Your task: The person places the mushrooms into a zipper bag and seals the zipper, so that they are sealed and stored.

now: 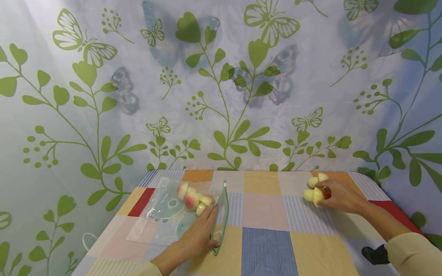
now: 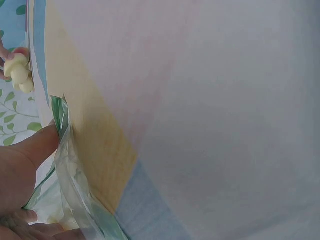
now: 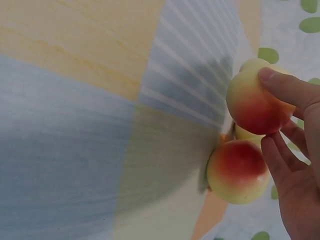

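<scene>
Pinches between thumb and fingertips of the right hand (image 1: 340, 196) a glossy yellow mushroom-shaped piece with red-blushed cap (image 3: 256, 102), at the far right of a multicoloured patchwork cloth (image 1: 266, 245), just beside a matching mushroom-shaped piece (image 3: 239, 172). Reveals in the right-wrist view both red blushes, largely hidden from the head camera. Rests the left hand (image 1: 198, 234), fingers extended, at the mouth of a clear plastic bag (image 1: 139, 228); shows from the left wrist the thumb against its green zip edge (image 2: 56, 111). Encloses, clearest in the head view, several pink-and-yellow mushroom-shaped pieces (image 1: 192, 199)
</scene>
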Action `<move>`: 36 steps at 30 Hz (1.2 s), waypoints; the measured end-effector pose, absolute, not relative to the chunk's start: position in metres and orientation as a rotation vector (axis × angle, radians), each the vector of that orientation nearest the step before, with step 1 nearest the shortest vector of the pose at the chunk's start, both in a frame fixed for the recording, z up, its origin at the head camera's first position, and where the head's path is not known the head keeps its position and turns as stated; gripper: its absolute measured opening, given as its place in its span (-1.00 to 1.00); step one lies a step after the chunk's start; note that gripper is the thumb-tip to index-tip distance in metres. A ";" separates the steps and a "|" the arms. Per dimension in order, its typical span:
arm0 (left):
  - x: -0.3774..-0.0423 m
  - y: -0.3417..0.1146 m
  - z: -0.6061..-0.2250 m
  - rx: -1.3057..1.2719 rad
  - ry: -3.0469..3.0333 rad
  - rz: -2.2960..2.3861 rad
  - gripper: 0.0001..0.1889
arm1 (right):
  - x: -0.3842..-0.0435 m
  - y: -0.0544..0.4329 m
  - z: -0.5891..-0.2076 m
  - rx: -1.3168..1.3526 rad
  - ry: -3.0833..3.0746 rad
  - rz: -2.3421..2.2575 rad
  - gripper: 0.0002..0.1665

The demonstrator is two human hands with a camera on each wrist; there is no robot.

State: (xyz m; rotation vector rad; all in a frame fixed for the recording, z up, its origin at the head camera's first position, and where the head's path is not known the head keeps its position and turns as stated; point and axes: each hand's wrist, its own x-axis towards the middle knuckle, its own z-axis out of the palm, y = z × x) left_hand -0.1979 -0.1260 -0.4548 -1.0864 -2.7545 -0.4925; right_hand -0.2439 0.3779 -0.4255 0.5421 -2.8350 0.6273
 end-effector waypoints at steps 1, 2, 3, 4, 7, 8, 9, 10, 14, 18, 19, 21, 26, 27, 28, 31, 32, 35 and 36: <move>-0.198 -0.126 -0.455 -1.086 -2.755 -0.496 0.17 | -0.244 0.377 -0.425 0.539 -2.833 0.647 -0.29; -0.198 -0.126 -0.455 -1.085 -2.756 -0.500 0.17 | -0.244 0.377 -0.424 0.542 -2.829 0.661 -0.28; -0.198 -0.126 -0.454 -1.084 -2.757 -0.503 0.17 | -0.243 0.376 -0.423 0.532 -2.828 0.676 -0.27; -0.198 -0.125 -0.454 -1.085 -2.757 -0.505 0.16 | -0.243 0.375 -0.422 0.527 -2.825 0.688 -0.26; -0.197 -0.125 -0.454 -1.090 -2.754 -0.503 0.17 | -0.243 0.372 -0.419 0.525 -2.821 0.723 -0.24; -0.198 -0.125 -0.454 -1.092 -2.753 -0.501 0.16 | -0.243 0.371 -0.418 0.527 -2.819 0.730 -0.23; -0.198 -0.125 -0.453 -1.094 -2.752 -0.499 0.17 | -0.243 0.370 -0.417 0.528 -2.815 0.747 -0.24; -0.198 -0.125 -0.453 -1.097 -2.750 -0.497 0.17 | -0.244 0.369 -0.416 0.538 -2.812 0.756 -0.25; -0.198 -0.126 -0.453 -1.106 -2.745 -0.491 0.17 | -0.245 0.365 -0.415 0.566 -2.799 0.811 -0.29; -0.198 -0.126 -0.453 -1.108 -2.741 -0.486 0.17 | -0.246 0.361 -0.413 0.597 -2.780 0.830 -0.32; -0.198 -0.126 -0.453 -1.106 -2.743 -0.484 0.17 | -0.246 0.360 -0.412 0.597 -2.780 0.830 -0.33; -0.198 -0.126 -0.454 -1.102 -2.743 -0.478 0.17 | -0.246 0.356 -0.411 0.605 -2.782 0.840 -0.32; -0.198 -0.126 -0.455 -1.103 -2.745 -0.473 0.17 | -0.246 0.348 -0.410 0.595 -2.788 0.851 -0.27; -0.198 -0.126 -0.455 -1.105 -2.745 -0.471 0.17 | -0.247 0.346 -0.411 0.591 -2.786 0.845 -0.28; -0.198 -0.126 -0.455 -1.107 -2.743 -0.466 0.17 | -0.247 0.344 -0.411 0.587 -2.785 0.842 -0.27; -0.198 -0.126 -0.454 -1.106 -2.741 -0.462 0.17 | -0.250 0.340 -0.412 0.599 -2.781 0.844 -0.28; -0.198 -0.125 -0.454 -1.104 -2.740 -0.458 0.17 | -0.251 0.338 -0.413 0.604 -2.776 0.840 -0.30; -0.198 -0.125 -0.454 -1.094 -2.747 -0.456 0.17 | -0.252 0.334 -0.414 0.640 -2.756 0.866 -0.30; -0.198 -0.125 -0.454 -1.091 -2.749 -0.455 0.17 | -0.253 0.332 -0.415 0.657 -2.748 0.879 -0.31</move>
